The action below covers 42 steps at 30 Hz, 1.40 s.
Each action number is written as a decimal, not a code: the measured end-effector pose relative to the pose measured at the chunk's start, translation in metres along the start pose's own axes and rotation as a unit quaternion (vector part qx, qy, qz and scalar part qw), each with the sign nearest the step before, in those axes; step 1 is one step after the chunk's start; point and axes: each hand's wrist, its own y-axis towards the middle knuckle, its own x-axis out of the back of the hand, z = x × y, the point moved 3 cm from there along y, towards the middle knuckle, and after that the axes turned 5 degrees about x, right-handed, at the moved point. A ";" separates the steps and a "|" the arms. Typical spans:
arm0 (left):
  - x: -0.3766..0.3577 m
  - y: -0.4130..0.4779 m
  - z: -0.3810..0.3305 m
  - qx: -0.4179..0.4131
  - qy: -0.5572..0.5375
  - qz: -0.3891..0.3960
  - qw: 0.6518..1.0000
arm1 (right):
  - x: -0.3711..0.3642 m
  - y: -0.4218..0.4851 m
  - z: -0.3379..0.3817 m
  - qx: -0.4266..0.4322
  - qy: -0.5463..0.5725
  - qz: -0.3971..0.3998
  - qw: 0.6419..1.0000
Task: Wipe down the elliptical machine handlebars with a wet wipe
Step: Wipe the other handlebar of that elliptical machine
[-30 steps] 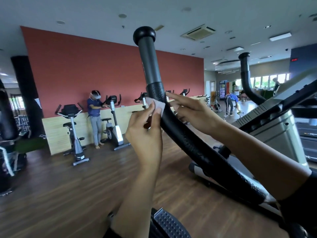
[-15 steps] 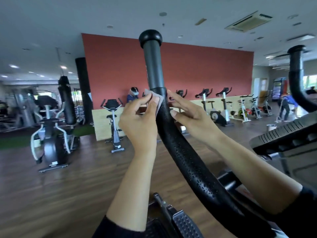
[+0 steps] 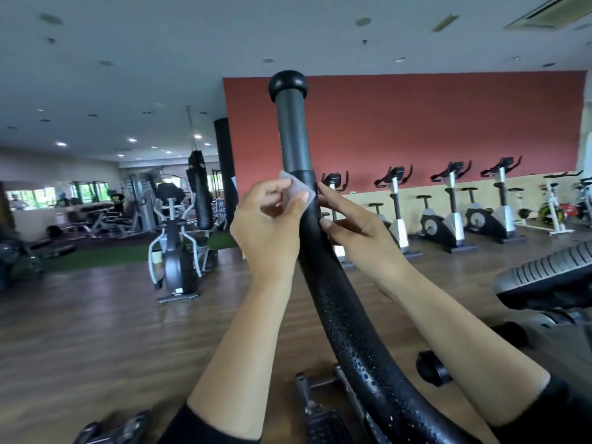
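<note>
- Left hand (image 3: 269,225) pinches a wet wipe (image 3: 296,187) against the handlebar (image 3: 320,251) — at the foam sleeve's top edge.
- Right hand (image 3: 355,225) rests open, fingertips steadying the bar.
- Wiping is under way; next likely calls for sliding the wipe along the bar.

One head-worn wide-angle view faces forward, close behind the raised handlebar (image 3: 293,149), gym receding beyond.

Pale wet wipe (image 3: 294,187) pressed against black handlebar (image 3: 323,261) — upright, droplet-beaded.
</note>
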 end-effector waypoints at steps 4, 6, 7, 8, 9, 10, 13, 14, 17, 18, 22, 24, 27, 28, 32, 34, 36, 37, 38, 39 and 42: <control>0.001 0.000 -0.002 0.025 0.016 -0.002 1.000 | 0.002 -0.001 -0.007 -0.012 0.026 -0.004 1.000; -0.003 0.007 -0.010 0.014 0.032 -0.023 0.999 | 0.000 -0.001 -0.005 -0.009 0.027 0.006 1.000; -0.004 0.006 -0.011 0.002 0.041 -0.032 0.999 | -0.001 -0.001 -0.004 -0.003 0.026 0.013 1.000; -0.004 0.004 -0.009 -0.005 0.046 -0.035 0.998 | -0.001 -0.002 -0.004 0.001 0.029 0.016 0.999; -0.003 0.001 -0.006 -0.003 0.050 -0.030 0.998 | -0.001 -0.002 -0.004 0.000 0.035 0.013 0.999; -0.001 -0.003 -0.003 0.006 0.050 -0.021 0.998 | -0.001 -0.002 -0.005 -0.004 0.043 0.010 0.999; 0.001 -0.001 -0.002 0.029 0.053 -0.010 0.998 | 0.000 -0.001 -0.007 -0.004 0.054 0.006 0.999; -0.001 0.003 -0.005 0.027 0.054 -0.016 0.998 | 0.000 0.000 -0.008 -0.005 0.053 0.007 0.999; -0.006 0.006 -0.012 -0.006 0.052 -0.040 0.998 | 0.000 0.001 -0.010 -0.008 0.045 0.017 0.999; -0.006 0.003 -0.010 -0.012 0.056 -0.041 0.998 | 0.000 0.001 -0.010 -0.008 0.045 0.020 0.999; 0.001 -0.009 0.000 0.006 0.068 -0.019 0.997 | 0.000 -0.001 -0.010 -0.011 0.060 0.026 0.998; 0.000 -0.003 -0.005 0.005 0.065 -0.029 0.997 | 0.001 -0.001 -0.009 -0.011 0.069 0.027 0.997; -0.007 0.006 -0.014 -0.013 0.063 -0.045 0.997 | 0.000 -0.002 -0.010 -0.009 0.075 0.040 0.996; -0.007 0.005 -0.014 -0.018 0.066 -0.043 0.997 | 0.000 -0.003 -0.010 -0.008 0.077 0.039 0.996; 0.007 -0.014 -0.001 0.037 0.085 0.014 0.996 | 0.001 -0.004 -0.011 -0.002 0.071 0.036 0.997; 0.010 -0.014 0.002 0.074 0.072 0.029 0.994 | 0.002 -0.003 -0.012 0.001 0.068 0.034 0.997; 0.007 -0.003 -0.001 0.077 0.044 0.003 0.996 | 0.001 -0.003 -0.012 -0.001 0.076 0.032 0.997; 0.004 0.002 -0.003 0.069 0.033 -0.014 0.997 | 0.001 -0.004 -0.012 -0.002 0.075 0.033 0.997; 0.001 0.005 -0.004 0.056 0.025 -0.026 0.998 | 0.001 -0.005 -0.012 -0.002 0.072 0.033 0.997; -0.002 0.005 -0.003 0.046 0.016 -0.032 0.998 | 0.001 -0.006 -0.012 -0.002 0.071 0.034 0.997; 0.003 -0.006 0.010 0.045 0.000 -0.021 0.999 | 0.001 -0.008 -0.013 -0.011 0.079 0.036 0.996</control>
